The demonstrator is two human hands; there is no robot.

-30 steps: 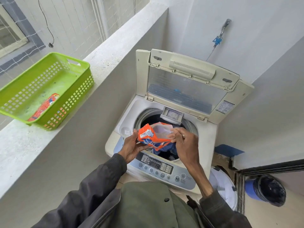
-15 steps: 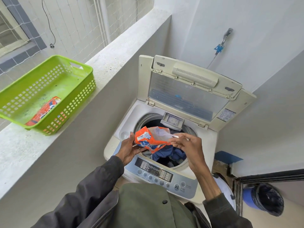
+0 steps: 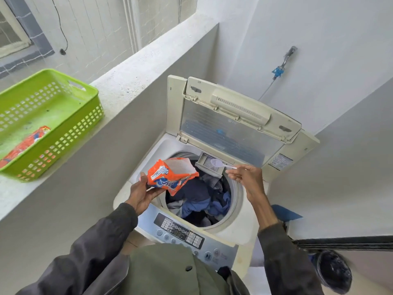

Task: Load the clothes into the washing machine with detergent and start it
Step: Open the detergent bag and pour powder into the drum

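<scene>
Over in the corner, the washing machine [image 3: 238,231] is boxed in pretty tight. The grey ledge wall [image 3: 102,167] sits hard on its left, white walls run behind and to the right, and the lid [image 3: 234,116] stands up at the back. The only real open room is straight above the drum mouth, between the two grips.

Since half a second ago the right grip [image 3: 244,177] has left the packet's mouth and swung back. The little clear scoop [image 3: 215,163] it pinches by the handle now sits over the pulled-out detergent drawer [image 3: 202,166] at the drum's back rim.

The left grip [image 3: 142,194] is wrapped round the orange detergent packet [image 3: 170,177]. It's torn open, tilted, and hangs above the clothes [image 3: 200,199], a blue and grey heap in the drum. The green basket [image 3: 63,133] on the ledge has a second packet [image 3: 27,143] in it.
</scene>
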